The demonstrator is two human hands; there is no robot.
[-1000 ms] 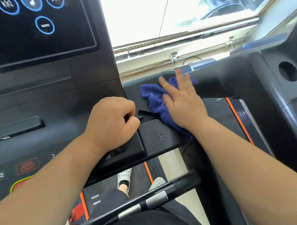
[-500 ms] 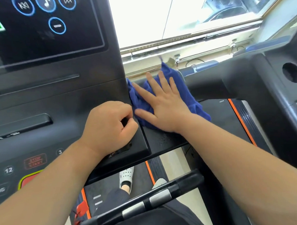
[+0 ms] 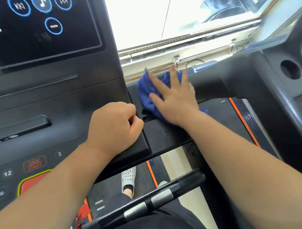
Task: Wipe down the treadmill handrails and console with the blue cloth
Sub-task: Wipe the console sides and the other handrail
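Right, status: right hand [image 3: 175, 103] is flat, fingers spread and straight, palm pressing the crumpled dark-blue fabric cloth [image 3: 145, 92] onto the black plastic side shelf of the treadmill console [image 3: 175, 144]. It isn't gripping the cloth. An open palm loads more of it, so the wipe contact is wider.

The cloth sits under and ahead of the right palm, bunched up past the fingertips, with one corner poking out at the wrist's outer side.

Left hand [image 3: 112, 128] is clenched in a fist with nothing visible in it, resting on the shelf's raised corner just left of the right hand. It reads as a brace for leaning into the wipe.

The thick dark-grey moulded handrail [image 3: 214, 82] starts just right of the right fingertips. Can't tell whether the cloth touches it. It's likely the next surface.

Speckled marks [image 3: 165, 136] between the two wrists look unwiped. The black crossbar with silver grip pads [image 3: 147, 204] is below both forearms.
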